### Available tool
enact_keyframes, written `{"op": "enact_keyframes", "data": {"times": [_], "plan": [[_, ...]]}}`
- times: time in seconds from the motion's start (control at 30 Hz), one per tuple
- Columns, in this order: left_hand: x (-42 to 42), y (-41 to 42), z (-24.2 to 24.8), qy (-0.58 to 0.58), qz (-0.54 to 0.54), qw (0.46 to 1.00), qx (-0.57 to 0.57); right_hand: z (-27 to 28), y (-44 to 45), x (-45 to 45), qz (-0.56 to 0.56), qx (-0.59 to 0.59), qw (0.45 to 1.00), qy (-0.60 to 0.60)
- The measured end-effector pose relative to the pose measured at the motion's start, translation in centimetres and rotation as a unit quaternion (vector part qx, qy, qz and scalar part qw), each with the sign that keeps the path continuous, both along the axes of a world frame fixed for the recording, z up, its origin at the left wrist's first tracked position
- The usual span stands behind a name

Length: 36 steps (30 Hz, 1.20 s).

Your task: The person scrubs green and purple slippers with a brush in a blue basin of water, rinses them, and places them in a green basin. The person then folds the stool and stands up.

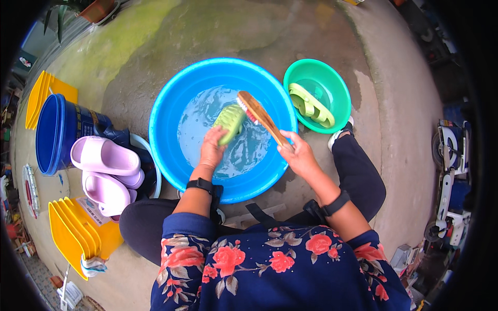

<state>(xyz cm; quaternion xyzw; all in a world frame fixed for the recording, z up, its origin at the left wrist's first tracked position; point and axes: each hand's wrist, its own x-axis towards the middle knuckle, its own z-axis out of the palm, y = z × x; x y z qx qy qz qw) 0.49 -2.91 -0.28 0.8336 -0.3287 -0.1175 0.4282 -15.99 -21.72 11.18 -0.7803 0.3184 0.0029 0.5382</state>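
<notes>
My left hand [213, 146] grips one end of a light green slipper [230, 120], held sole up over the water in a large blue plastic basin [222, 194]. In my right hand [297, 153] is the handle of a wooden scrub brush [261, 116]; its white and red bristles face down and left, beside the slipper's far end. The underside of the slipper is hidden. A light green strapped sandal [311, 105] leans inside a smaller green basin [342, 91] that holds some water, right of the blue one.
Left of the blue basin, several pale pink slippers [105, 155] are piled beside a dark blue bucket [48, 134]. Yellow plastic stools [74, 221] stand at lower left. A potted plant [97, 11] is at upper left, and a scooter [447, 182] at far right.
</notes>
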Motion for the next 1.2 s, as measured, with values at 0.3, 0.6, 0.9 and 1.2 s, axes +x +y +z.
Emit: {"op": "enact_keyframes", "data": {"times": [0.3,0.6,0.9,1.2], "plan": [[-1.9,0.3,-0.8,0.117,-0.107,0.948,0.276,-3.8,2.3,2.0,0.130,-0.186,0.933,0.280],[0.1,-2.4,-2.8,0.298,0.150,0.913,0.235,-4.1,2.7,2.9,0.160,-0.182,0.941,0.237],[-2.3,-4.4,-6.1,0.551,0.203,0.808,0.049,-4.0,4.3,2.3,0.100,-0.052,0.974,0.195],[2.6,-2.9,-6.6,0.534,0.373,0.758,-0.039,-4.1,3.7,3.4,0.085,-0.154,0.965,0.197]]}}
